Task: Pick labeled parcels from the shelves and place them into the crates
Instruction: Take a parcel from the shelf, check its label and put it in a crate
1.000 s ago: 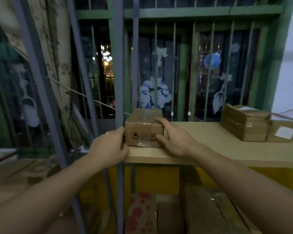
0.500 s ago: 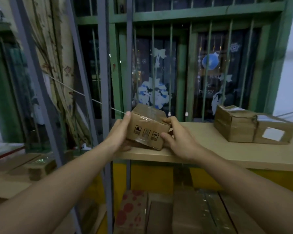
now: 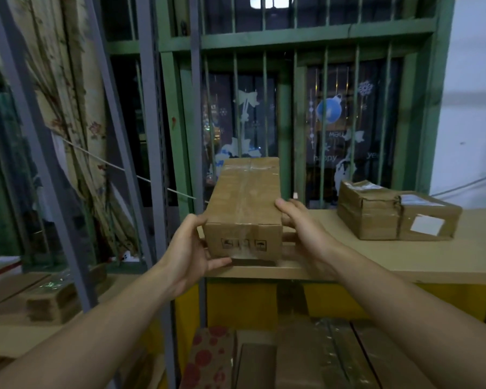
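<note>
A taped brown cardboard parcel (image 3: 244, 204) with handling symbols on its near face is held just above the front edge of the wooden shelf (image 3: 404, 265). My left hand (image 3: 192, 249) grips its left lower corner, thumb under the front. My right hand (image 3: 303, 228) grips its right side. Two more parcels stand on the shelf at the right: a plain brown one (image 3: 368, 210) and one with a white label (image 3: 428, 220). No crate can be made out.
Grey metal shelf uprights (image 3: 149, 136) rise just left of the held parcel. A green barred window (image 3: 292, 108) is behind the shelf. Boxes, one with red dots (image 3: 208, 357), lie on the lower shelf. A small box (image 3: 51, 304) sits on a left shelf.
Both hands have taken the parcel off the shelf, raised it and turned it so that its long top faces me; one second ago it stood flat on the shelf.
</note>
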Available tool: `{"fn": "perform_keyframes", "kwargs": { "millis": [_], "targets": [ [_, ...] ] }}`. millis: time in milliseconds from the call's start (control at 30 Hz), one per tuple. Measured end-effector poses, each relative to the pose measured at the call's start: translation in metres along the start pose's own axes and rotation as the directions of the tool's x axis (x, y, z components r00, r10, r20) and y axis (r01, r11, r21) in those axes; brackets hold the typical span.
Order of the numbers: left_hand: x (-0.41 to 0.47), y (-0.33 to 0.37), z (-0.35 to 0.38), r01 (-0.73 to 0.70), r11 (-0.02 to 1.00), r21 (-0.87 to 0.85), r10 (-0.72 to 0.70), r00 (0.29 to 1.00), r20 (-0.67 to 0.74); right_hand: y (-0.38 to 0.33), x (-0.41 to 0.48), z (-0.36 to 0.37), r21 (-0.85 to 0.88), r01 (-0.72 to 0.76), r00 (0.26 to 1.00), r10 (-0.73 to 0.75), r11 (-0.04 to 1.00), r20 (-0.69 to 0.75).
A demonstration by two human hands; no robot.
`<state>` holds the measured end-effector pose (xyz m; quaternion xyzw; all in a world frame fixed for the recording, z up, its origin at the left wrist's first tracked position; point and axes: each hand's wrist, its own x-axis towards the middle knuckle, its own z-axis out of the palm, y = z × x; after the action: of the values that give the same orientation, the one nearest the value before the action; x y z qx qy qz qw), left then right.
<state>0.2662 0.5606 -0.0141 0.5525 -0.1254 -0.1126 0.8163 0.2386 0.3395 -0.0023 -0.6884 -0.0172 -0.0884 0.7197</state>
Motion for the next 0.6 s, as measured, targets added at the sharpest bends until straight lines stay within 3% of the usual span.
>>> {"fn": "perform_keyframes", "kwargs": {
  "millis": [67,200,367,500,600],
  "targets": [
    [-0.003,0.001,-0.001,-0.054,0.999,-0.005,0.054,0.996,0.064,-0.004,-0.005,0.002,-0.047,0.028,0.999,-0.026,0.999,0.042],
    [-0.004,0.018,0.006,-0.249,0.879,0.407,0.259,0.965,0.032,-0.007,-0.009,0.004,-0.203,0.214,0.975,-0.221,0.956,-0.012],
    [-0.009,0.026,0.019,-0.416,0.773,0.479,0.405,0.905,0.133,-0.015,-0.024,0.014,-0.204,0.342,0.932,-0.359,0.917,-0.048],
    [-0.015,0.027,0.013,-0.445,0.703,0.555,0.398,0.893,0.212,-0.024,-0.027,0.001,-0.005,0.253,0.967,-0.253,0.967,-0.020],
    [-0.014,0.018,0.017,-0.425,0.561,0.710,0.389,0.893,0.228,-0.025,-0.032,0.004,-0.075,0.292,0.954,-0.296,0.953,-0.042]
  ]
}}
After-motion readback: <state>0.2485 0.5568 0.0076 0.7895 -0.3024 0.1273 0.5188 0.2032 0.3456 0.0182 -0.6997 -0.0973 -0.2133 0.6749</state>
